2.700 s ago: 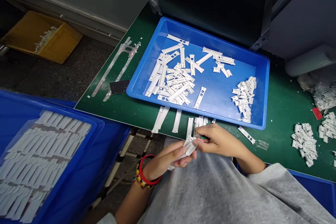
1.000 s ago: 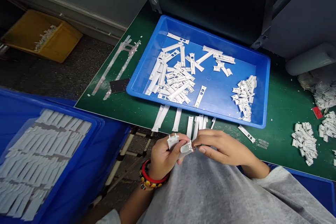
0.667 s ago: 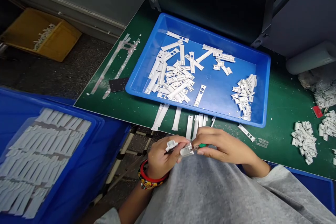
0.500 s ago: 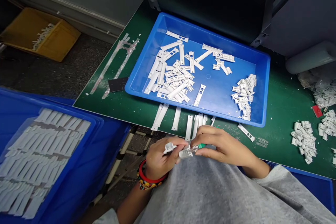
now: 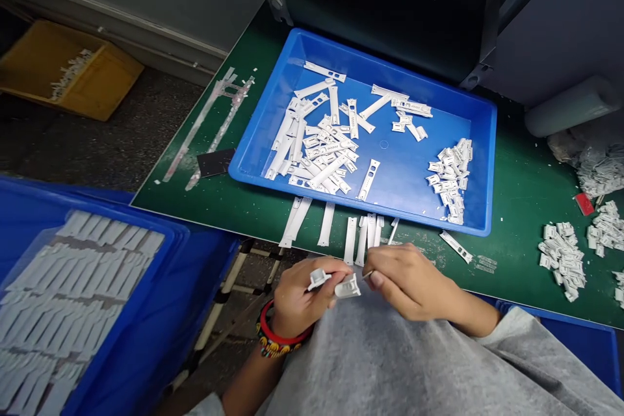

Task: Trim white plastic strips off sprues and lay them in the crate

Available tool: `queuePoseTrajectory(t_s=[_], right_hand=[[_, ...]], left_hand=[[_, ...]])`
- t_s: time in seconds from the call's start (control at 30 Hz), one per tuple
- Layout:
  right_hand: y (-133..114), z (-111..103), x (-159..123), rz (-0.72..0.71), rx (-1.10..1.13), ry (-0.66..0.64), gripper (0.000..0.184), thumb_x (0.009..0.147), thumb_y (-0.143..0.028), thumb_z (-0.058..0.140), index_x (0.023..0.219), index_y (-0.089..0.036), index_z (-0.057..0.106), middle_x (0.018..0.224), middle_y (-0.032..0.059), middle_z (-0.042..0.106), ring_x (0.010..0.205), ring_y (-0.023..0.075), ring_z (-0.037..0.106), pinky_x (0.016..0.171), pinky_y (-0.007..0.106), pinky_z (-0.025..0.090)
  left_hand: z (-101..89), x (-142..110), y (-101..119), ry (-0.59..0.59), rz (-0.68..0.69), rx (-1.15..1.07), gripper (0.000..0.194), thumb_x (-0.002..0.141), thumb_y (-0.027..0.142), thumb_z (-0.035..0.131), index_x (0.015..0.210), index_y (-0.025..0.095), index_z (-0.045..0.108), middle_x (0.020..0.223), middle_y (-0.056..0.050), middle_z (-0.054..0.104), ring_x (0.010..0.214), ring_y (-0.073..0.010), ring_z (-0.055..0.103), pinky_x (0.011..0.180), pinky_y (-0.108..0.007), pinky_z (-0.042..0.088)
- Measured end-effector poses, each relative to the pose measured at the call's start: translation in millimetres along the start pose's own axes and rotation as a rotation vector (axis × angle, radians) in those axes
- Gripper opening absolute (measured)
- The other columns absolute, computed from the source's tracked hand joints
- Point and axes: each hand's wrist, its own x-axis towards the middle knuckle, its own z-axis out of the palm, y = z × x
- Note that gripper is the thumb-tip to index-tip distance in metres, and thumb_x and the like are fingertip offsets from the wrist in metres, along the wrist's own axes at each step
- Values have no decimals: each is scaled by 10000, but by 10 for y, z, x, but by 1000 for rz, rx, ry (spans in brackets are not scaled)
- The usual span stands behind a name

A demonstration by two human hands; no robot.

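Backed slightly off since a moment ago, my right hand (image 5: 414, 283) grips a thin tool (image 5: 368, 274), its tip just right of the white plastic piece (image 5: 348, 287) pinched in my left hand (image 5: 298, 296), long axis hard to tell

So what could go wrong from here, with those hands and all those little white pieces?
A slip of the thin tool might nick the left hand, since its tip, in the right hand, points that way.
The left hand grips what look like two white pieces together, so one could slide out.
White strips lie close to the green table's front edge, so a nudge might drop one.
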Motion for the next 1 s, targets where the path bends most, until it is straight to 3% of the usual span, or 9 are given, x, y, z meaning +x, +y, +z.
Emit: queuePoseTrajectory(t_s=[0.13, 0.3, 0.6, 0.73, 0.87, 1.0], right_hand=[[16, 89, 10, -15, -1, -59, 390, 991, -446, 331, 687, -216, 412, 601, -23, 445, 523, 111, 409, 504, 251, 264], [33, 124, 36, -15, -13, -38, 376, 969, -394, 404, 641, -215, 361, 569, -35, 429, 505, 93, 380, 499, 248, 229], [51, 166, 54, -4, 41, -48, 376, 946, -380, 398, 620, -223, 298, 520, -46, 389, 461, 86, 324, 465, 240, 215], [69, 195, 56, -32, 96, -26, 371, 961, -380, 400, 636, -221, 319, 537, -45, 409, 479, 85, 363, 484, 229, 244], [87, 183, 44, 14, 149, -9, 384, 945, -424, 457, 645, -220, 334, 540, -59, 394, 485, 80, 381, 498, 216, 262], [104, 129, 45, 76, 164, 29, 405, 911, -479, 515, 652, -221, 339, 552, -67, 378, 484, 78, 354, 493, 211, 246]], left_hand=[[-20, -27, -32, 18, 14, 36, 255, 871, 273, 536, 723, 215, 735, 483, 3, 664, 403, -137, 577, 559, -270, 547], [-8, -56, -61, 46, 54, 38, 221, 859, 210, 545, 745, 212, 735, 516, 8, 676, 427, -130, 593, 566, -253, 537], [31, -90, -45, 38, 7, -33, 178, 870, 182, 541, 805, 200, 705, 569, 14, 685, 406, -111, 574, 546, -246, 518], [79, -131, -52, 6, -100, -215, 175, 922, 235, 514, 841, 199, 665, 560, 28, 625, 379, -89, 516, 447, -216, 446], [135, -120, -69, -67, -107, -648, 148, 924, 372, 555, 971, 232, 565, 658, 48, 533, 431, -57, 441, 412, -169, 375], [144, -81, -83, -104, -112, -838, 204, 871, 274, 651, 998, 249, 494, 781, 40, 515, 529, -51, 471, 473, -153, 404]])
